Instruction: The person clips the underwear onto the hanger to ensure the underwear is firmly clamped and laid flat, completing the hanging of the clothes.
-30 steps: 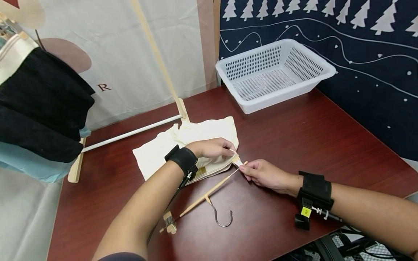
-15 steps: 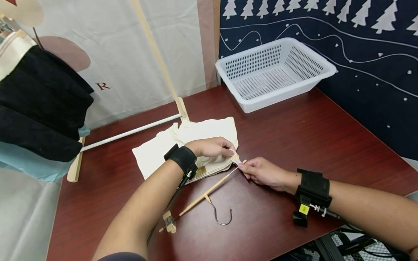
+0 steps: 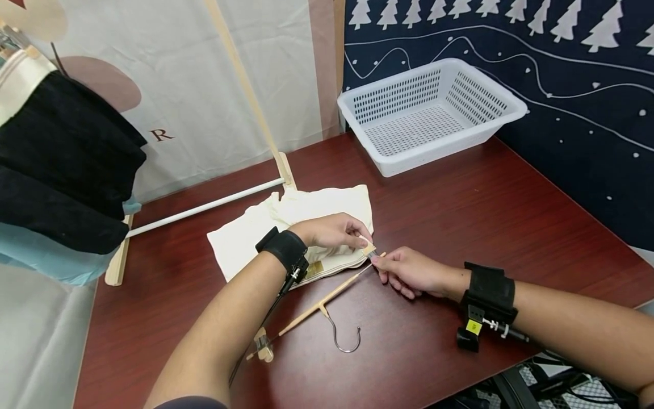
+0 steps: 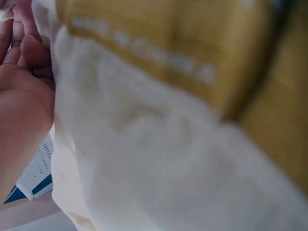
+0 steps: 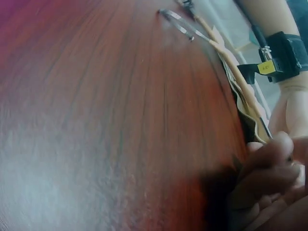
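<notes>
A folded cream cloth [image 3: 286,221] lies on the dark red table [image 3: 460,216]. Along its near edge lies a wooden clip hanger [image 3: 311,312] with a metal hook [image 3: 347,339]. My left hand [image 3: 364,243] rests on the cloth and pinches the hanger's far clip [image 3: 369,249] at the cloth's corner. My right hand [image 3: 378,261] pinches the hanger's end beside that clip. The other clip [image 3: 263,347] lies free near my left forearm. The left wrist view is filled by cream cloth [image 4: 159,159] with a tan label [image 4: 159,48]. In the right wrist view, the hook [image 5: 175,21] lies far off and the curled fingers [image 5: 262,168] are blurred.
An empty white plastic basket [image 3: 429,113] stands at the back right of the table. A wooden garment rack [image 3: 245,85] with a white crossbar [image 3: 204,207] stands behind the cloth, with dark and pale blue garments [image 3: 61,170] hanging at the left. The table's front edge is close to my right forearm.
My right hand has drawn slightly left toward the cloth's corner, bringing both hands' fingertips together at the clip. The hanger has shifted a little with it.
</notes>
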`<act>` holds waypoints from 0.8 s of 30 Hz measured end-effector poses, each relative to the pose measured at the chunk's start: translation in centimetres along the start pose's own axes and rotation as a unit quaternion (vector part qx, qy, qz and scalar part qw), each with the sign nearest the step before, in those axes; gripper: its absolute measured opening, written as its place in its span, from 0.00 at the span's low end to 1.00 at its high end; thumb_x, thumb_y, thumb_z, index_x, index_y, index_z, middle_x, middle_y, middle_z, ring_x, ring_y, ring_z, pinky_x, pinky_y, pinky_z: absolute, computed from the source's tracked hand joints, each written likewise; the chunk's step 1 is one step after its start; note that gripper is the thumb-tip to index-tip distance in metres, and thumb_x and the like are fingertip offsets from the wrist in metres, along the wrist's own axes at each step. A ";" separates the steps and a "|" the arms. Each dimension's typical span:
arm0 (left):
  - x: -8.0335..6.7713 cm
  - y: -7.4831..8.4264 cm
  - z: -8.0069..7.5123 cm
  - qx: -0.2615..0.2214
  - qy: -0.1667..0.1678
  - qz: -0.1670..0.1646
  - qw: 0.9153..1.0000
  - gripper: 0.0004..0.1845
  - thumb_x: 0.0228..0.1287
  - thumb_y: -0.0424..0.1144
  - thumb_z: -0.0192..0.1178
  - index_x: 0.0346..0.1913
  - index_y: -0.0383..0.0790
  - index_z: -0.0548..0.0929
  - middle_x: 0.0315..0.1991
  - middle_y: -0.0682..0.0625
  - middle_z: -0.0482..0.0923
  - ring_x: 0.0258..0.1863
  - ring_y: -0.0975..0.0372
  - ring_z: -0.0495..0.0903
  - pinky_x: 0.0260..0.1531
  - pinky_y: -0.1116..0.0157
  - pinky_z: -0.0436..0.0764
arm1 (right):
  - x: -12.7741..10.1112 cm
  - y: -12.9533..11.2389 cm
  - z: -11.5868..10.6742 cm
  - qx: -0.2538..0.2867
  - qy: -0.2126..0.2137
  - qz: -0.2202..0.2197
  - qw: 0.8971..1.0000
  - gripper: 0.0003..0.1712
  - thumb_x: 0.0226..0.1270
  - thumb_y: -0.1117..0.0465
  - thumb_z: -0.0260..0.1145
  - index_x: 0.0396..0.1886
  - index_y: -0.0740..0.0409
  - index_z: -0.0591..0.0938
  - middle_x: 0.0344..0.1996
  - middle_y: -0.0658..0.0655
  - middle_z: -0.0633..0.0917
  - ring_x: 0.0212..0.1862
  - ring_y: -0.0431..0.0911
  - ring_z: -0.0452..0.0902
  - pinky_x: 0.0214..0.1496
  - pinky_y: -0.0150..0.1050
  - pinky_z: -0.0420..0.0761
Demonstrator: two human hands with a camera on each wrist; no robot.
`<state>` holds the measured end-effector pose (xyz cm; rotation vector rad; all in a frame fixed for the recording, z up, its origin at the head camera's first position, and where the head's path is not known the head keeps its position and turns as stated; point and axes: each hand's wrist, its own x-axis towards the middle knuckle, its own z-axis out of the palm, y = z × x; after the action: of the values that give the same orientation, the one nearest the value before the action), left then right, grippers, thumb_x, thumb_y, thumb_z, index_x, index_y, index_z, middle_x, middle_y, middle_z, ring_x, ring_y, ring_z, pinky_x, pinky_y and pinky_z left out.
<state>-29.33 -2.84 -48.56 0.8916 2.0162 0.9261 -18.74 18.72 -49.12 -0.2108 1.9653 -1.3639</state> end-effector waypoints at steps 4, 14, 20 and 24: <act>-0.5 -0.3 0.0 -0.007 0.001 -0.002 1.000 0.12 0.71 0.37 0.60 0.54 0.39 0.84 0.35 0.55 0.80 0.36 0.69 0.76 0.40 0.73 0.74 | 0.3 -0.5 0.0 -0.085 0.004 0.001 0.996 0.30 0.78 0.44 0.53 0.26 0.65 0.79 0.09 0.51 0.74 0.06 0.40 0.70 0.10 0.36 0.71; -5.8 -1.0 -1.5 -0.036 0.070 -0.015 0.997 0.19 0.75 0.42 0.55 0.64 0.43 0.77 0.53 0.45 0.83 0.48 0.59 0.85 0.55 0.62 0.80 | 0.3 -1.5 -0.2 -0.330 0.146 -0.092 0.928 0.28 0.71 0.38 0.60 0.12 0.43 0.82 0.08 0.40 0.67 0.16 0.37 0.63 0.20 0.32 0.62; -12.9 -2.2 -1.3 0.061 0.186 -0.039 0.980 0.14 0.73 0.42 0.58 0.55 0.43 0.83 0.42 0.49 0.84 0.43 0.59 0.84 0.46 0.61 0.80 | 0.6 -3.8 2.3 -0.342 0.107 -0.231 0.905 0.22 0.68 0.53 0.68 0.13 0.46 0.74 0.12 0.38 0.67 0.19 0.32 0.61 0.24 0.28 0.63; -17.4 -3.5 0.6 0.092 0.231 -0.077 0.965 0.09 0.71 0.40 0.60 0.49 0.44 0.85 0.37 0.54 0.83 0.41 0.61 0.81 0.42 0.61 0.80 | 2.1 -5.7 6.2 -0.395 0.032 -0.310 0.864 0.14 0.65 0.57 0.70 0.19 0.45 0.77 0.16 0.38 0.70 0.22 0.31 0.64 0.27 0.27 0.66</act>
<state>-21.28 -18.48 -46.09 0.6399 2.5661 0.9315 -17.75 10.56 -46.31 -1.2870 2.5391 -0.8068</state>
